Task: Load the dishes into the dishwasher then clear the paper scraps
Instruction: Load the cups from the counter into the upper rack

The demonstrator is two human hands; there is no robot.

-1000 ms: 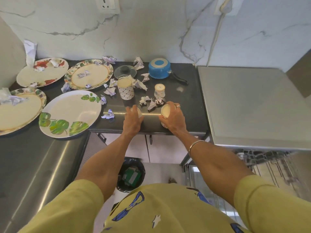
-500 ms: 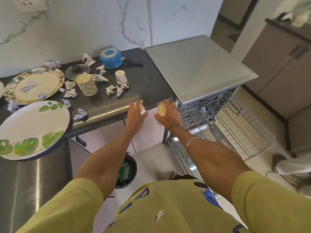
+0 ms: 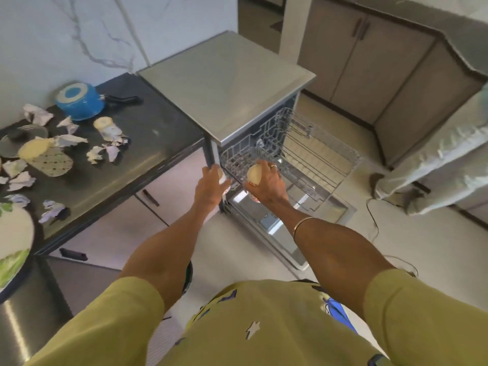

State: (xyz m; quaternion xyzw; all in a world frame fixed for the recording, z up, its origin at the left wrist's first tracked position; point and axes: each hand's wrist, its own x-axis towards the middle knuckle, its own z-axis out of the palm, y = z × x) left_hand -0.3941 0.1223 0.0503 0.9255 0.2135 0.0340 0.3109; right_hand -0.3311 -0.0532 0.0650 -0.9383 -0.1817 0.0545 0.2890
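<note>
The person stands at the open dishwasher with a small cup in each hand, so the dish-loading step is in hand and the paper scraps have not been touched. The right hand (image 3: 264, 182) has its fingers wrapped round a small cream-coloured cup with red markings (image 3: 254, 175), held just over the near corner of the pulled-out grey wire upper rack (image 3: 314, 154). The left hand (image 3: 210, 184) is curled round a second small pale cup (image 3: 221, 178), mostly hidden by the fingers; it appears to be of the same kind. Both cups are above the rack's near edge, not yet set down.

Next, each cup likely needs turning mouth-down and lowering between the wire tines, one hand at a time. Waiting on the black countertop (image 3: 148, 143) are a patterned cream tumbler (image 3: 46, 158), a small cream jar (image 3: 107, 126), a blue saucepan (image 3: 79, 100) and crumpled white paper scraps (image 3: 101, 153).
</note>
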